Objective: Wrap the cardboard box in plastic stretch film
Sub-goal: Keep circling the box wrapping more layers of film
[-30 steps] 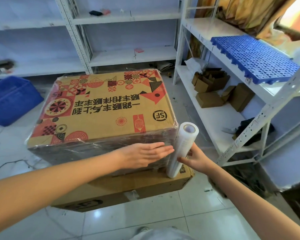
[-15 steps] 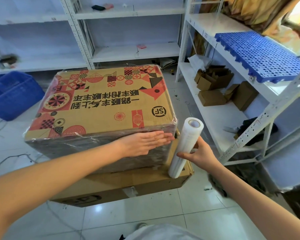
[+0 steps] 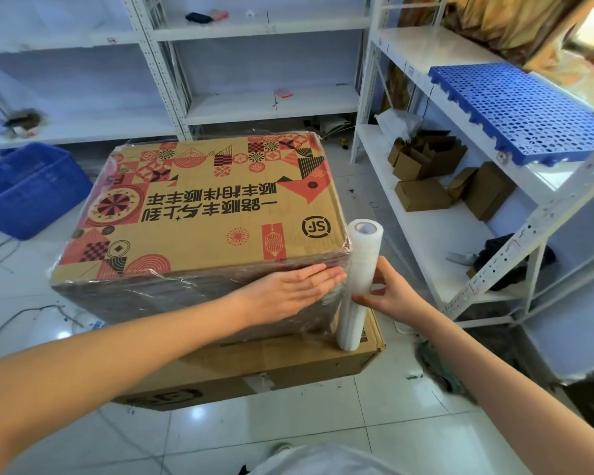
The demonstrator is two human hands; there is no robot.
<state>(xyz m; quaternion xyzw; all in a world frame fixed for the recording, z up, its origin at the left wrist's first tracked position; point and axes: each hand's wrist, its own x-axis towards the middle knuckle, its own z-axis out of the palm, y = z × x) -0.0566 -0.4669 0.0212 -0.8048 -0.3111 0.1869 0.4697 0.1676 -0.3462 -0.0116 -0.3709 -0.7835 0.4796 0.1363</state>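
A brown cardboard box [image 3: 203, 214] with red and black printed patterns sits on top of a flatter plain box [image 3: 254, 368]. Clear film covers its near side and edges. My left hand [image 3: 288, 291] lies flat, fingers together, pressed on the film on the near side close to the right corner. A white roll of stretch film [image 3: 359, 279] stands upright at that corner, its lower end over the plain box. My right hand [image 3: 388, 293] grips the roll at mid-height from the right.
White metal shelving [image 3: 422, 241] stands close on the right with small cardboard boxes [image 3: 422, 195] and a blue perforated panel [image 3: 518, 111]. More shelves line the back wall. A blue plastic crate [image 3: 28, 190] sits on the floor at left. Cables lie on the tiled floor.
My left hand has slid to the right along the box's near side toward the corner. The roll has stayed at the corner, now held higher and closer to the box.
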